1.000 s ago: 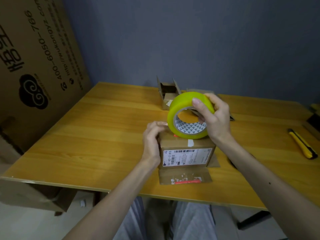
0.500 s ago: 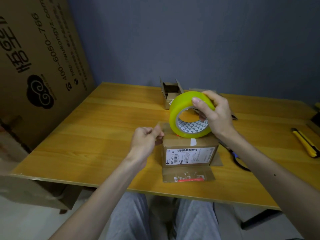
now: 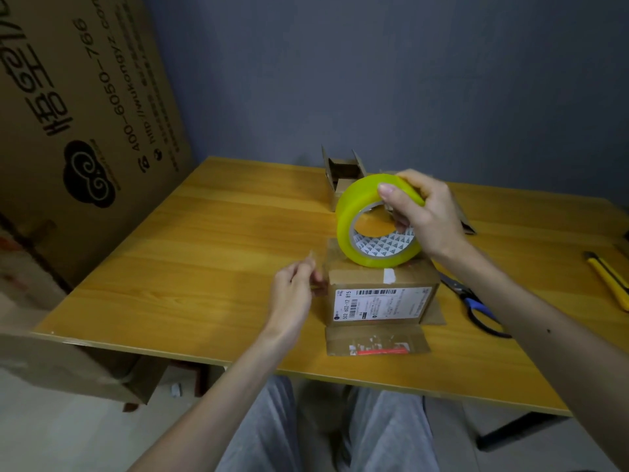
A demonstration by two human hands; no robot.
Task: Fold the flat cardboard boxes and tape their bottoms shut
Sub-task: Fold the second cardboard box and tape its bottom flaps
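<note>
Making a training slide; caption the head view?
Right hand holds yellow tape roll on labelled brown cardboard box; left hand pinches the tape end.

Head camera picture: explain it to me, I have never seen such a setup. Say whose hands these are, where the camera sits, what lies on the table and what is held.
No machine here: a person wears one camera on the head, looking down at their own bare hands. The right hand holds a yellow tape roll over a small cardboard box. The left hand pinches the blurred tape end beside it. Scissors, a yellow utility knife and another open box lie on the wooden table.
</note>
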